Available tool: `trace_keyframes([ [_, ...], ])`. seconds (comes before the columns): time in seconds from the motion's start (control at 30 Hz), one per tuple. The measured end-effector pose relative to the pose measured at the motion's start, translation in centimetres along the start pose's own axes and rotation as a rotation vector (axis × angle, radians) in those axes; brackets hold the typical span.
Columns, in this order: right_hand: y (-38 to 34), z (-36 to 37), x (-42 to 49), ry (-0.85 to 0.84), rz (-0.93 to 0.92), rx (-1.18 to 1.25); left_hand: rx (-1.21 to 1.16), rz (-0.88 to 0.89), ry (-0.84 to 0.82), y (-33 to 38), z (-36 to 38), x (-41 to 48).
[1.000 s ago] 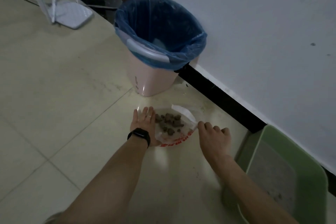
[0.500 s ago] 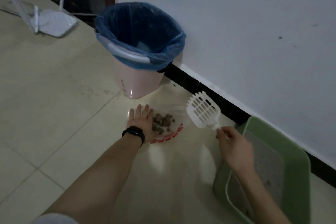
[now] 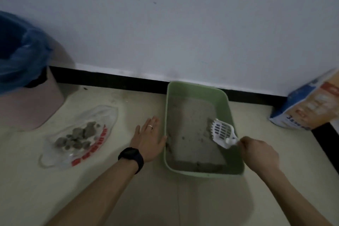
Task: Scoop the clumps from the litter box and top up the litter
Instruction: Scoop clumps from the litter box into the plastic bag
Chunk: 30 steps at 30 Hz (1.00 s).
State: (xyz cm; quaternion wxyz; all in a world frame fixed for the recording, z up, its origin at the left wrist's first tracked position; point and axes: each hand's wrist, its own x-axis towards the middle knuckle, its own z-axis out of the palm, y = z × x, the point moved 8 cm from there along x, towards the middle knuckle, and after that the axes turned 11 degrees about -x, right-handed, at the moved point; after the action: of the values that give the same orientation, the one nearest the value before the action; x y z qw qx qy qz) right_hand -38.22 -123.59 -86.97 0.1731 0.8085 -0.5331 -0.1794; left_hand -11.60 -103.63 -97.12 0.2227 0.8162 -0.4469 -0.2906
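black band (image 3: pixel 131 158) on the wrist, our left hand (image 3: pixel 148 139) lies flat and open on the floor (image 3: pixel 36 189), fingers straight, its thumb side against the left wall of the green litter box (image 3: pixel 205 174). we judge it is there to brace the box, and it should press in while the scoop works, since a light tray may slide on smooth tile. grey litter (image 3: pixel 190 130) lies thin and fairly even inside, with a few darker specks near the left wall and the near edge. the white slotted scoop (image 3: pixel 222 132) hangs tilted over the right side of the litter, front edge down; whether it touches the grains we cannot tell. our right hand (image 3: pixel 260 154) is closed round its handle. to do this well we would push the edge in low, run it under the dark bits, lift slowly and shake over the tray so clean grains fall through the slots.

around us, far left stands a pink bin (image 3: pixel 31 108) with a blue liner (image 3: pixel 20 55), then a clear plastic bag (image 3: pixel 108 115) spread on the floor with grey clumps (image 3: pixel 78 137) heaped on it, well apart from the tray. far right a blue and orange carton (image 3: pixel 310 108) leans by the wall; we take it for fresh litter. between tray and bag lies only our left forearm, which a loaded scoop must cross above.
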Motion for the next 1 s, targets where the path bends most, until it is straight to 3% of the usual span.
trace_keyframes([
  [0.17, -2.7, -1.3, 3.0, 0.032, -0.146, -0.206, 0.051, -0.012, 0.023, 1.2, 2.0, 1.0],
  [0.4, -9.3, -2.6, 3.0, 0.005, -0.389, -0.205, 0.045, -0.034, 0.149, 0.9, 3.1, 0.4],
  [0.57, -7.4, -3.3, 3.9, 0.044, -0.345, -0.056, -0.009, -0.013, 0.198, 0.5, 3.5, 0.6],
  [0.67, -7.7, -3.5, 5.1, 0.118, -0.351, -0.086, -0.037, 0.007, 0.205, 0.7, 3.6, 0.6],
  [0.87, -11.8, -5.2, 4.0, 0.295, -0.450, -0.035, -0.044, 0.001, 0.209, 0.8, 3.2, 0.5],
  [1.0, -15.3, -6.4, 4.6, 0.299, -0.491, -0.037, -0.046, -0.013, 0.204, 0.6, 3.5, 0.6],
])
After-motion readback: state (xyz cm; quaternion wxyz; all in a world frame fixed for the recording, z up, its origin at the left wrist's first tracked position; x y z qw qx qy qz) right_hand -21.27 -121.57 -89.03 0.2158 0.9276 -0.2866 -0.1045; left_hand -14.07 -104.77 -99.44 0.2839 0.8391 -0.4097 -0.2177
